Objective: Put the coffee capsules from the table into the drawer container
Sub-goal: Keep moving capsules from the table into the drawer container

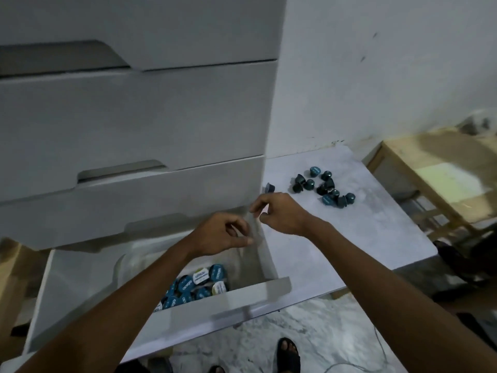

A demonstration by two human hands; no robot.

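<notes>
Several dark teal coffee capsules [325,188] lie in a loose cluster on the pale table [363,232], and a single capsule [269,188] sits apart by the cabinet side. The bottom drawer [231,297] is pulled out. Its clear container [126,265] holds several capsules [199,285] with their blue and white lids up. My left hand [223,234] hovers over the drawer's back right, fingers loosely curled, with no capsule visible in it. My right hand [277,214] hangs at the table's left edge just below the single capsule, its thumb and forefinger slightly apart around nothing.
A white chest of drawers [134,117] fills the left, its upper drawers closed. A wooden stool [443,168] stands right of the table against the white wall. Below are a marbled floor [309,335] and my sandalled foot [289,354].
</notes>
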